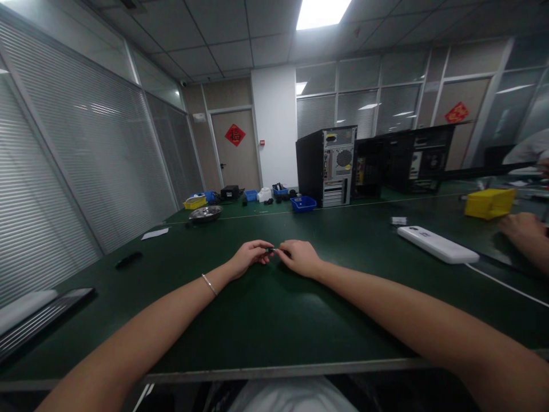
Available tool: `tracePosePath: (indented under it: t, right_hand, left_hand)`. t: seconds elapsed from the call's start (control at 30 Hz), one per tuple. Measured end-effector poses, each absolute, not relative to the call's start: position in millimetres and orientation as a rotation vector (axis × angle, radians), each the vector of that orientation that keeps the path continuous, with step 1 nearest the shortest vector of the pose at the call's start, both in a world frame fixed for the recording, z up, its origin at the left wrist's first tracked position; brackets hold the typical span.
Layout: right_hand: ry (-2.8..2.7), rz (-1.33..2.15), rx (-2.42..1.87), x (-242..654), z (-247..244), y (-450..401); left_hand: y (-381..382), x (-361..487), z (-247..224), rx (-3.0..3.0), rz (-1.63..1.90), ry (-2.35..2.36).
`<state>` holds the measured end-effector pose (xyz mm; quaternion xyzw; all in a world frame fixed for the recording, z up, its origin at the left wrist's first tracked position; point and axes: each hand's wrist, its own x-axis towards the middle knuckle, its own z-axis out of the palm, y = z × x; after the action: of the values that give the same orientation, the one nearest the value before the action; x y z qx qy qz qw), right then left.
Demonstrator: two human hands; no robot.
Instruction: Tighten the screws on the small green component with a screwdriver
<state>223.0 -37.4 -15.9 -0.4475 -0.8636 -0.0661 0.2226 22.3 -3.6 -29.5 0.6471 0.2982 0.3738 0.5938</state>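
Note:
Over the middle of the dark green table, my two hands meet fingertip to fingertip. My left hand, with a bracelet on its wrist, pinches a small dark piece between thumb and fingers. From the other side my right hand is closed, its thumb and forefinger at a light-coloured end of that same piece. The piece is too small to name, and the fingers hide part of it.
At left lie a dark object and white paper. Behind are a metal dish, a blue tray and computer cases. To the right are a white power strip, a yellow bin and another person's hand.

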Motion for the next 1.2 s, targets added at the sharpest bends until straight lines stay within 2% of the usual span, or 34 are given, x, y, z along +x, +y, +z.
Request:
tracePosePath:
  t: [1.2]
  right_hand:
    - [-2.406, -0.111, -1.168, 225.5, -16.5, -36.0]
  left_hand:
    - [-13.7, 23.7, -25.0, 1.701, 0.861, 0.686]
